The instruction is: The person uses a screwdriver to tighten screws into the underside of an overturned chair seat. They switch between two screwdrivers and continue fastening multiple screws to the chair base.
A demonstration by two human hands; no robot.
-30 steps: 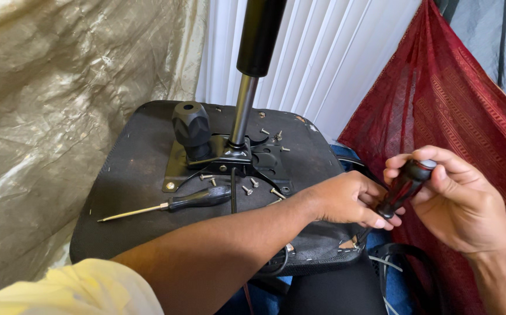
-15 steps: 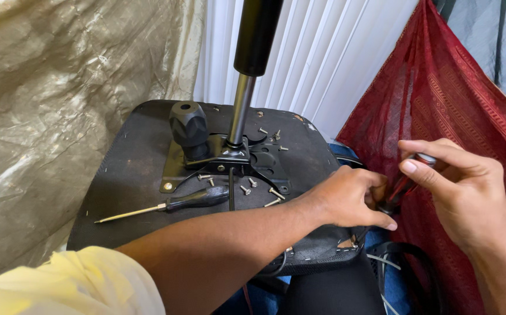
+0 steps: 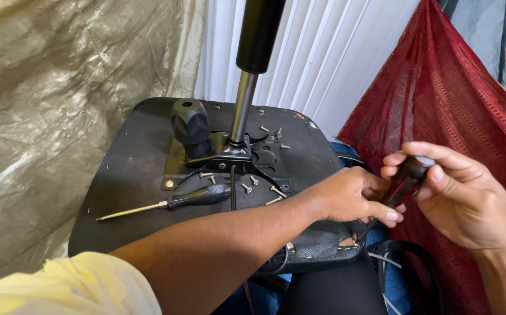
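1. Seat underside (image 3: 130, 175): matt black, worn.
2. Tension knob (image 3: 190, 125): black.
3. Gas cylinder (image 3: 243, 105): silver rod, black sleeve.
4. Screwdriver (image 3: 197, 197) lying on the seat: black handle, pale metal shaft.
5. Held tool handle (image 3: 406, 178): black with red.
6. Cloth (image 3: 468, 116): dark red, striped woven pattern.
7. Sleeve (image 3: 60, 289): pale yellow.

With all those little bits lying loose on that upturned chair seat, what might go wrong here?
The loose screws lie scattered on the upturned seat; a nudge might roll them off and lose them. The spare screwdriver lies just beside the left forearm and might get knocked off. The tool held between both hands may slip, as its tip is hidden.
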